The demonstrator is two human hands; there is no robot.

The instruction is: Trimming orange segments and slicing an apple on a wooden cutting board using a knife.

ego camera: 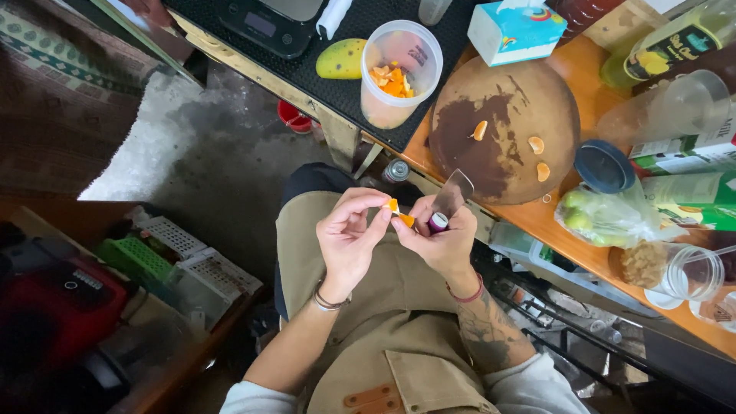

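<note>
Over my apron, both hands meet on a small orange fruit segment (397, 211). My left hand (349, 238) pinches one end of it with thumb and fingers. My right hand (442, 241) pinches the other end and also grips a small knife (448, 201) with a dark red handle, blade pointing up toward the table. A round wooden cutting board (491, 153) lies just beyond, with three peeled segments (536, 145) on it. A clear plastic cup (399, 73) holding several orange pieces stands to the board's left.
An orange table edge (537, 230) runs diagonally past my right hand. On it are a bag of green fruit (606, 215), a dark lid (604, 165), jars, cartons, a tissue box (515, 29), a scale (268, 27) and a yellow-green fruit (341, 60). Crates sit lower left.
</note>
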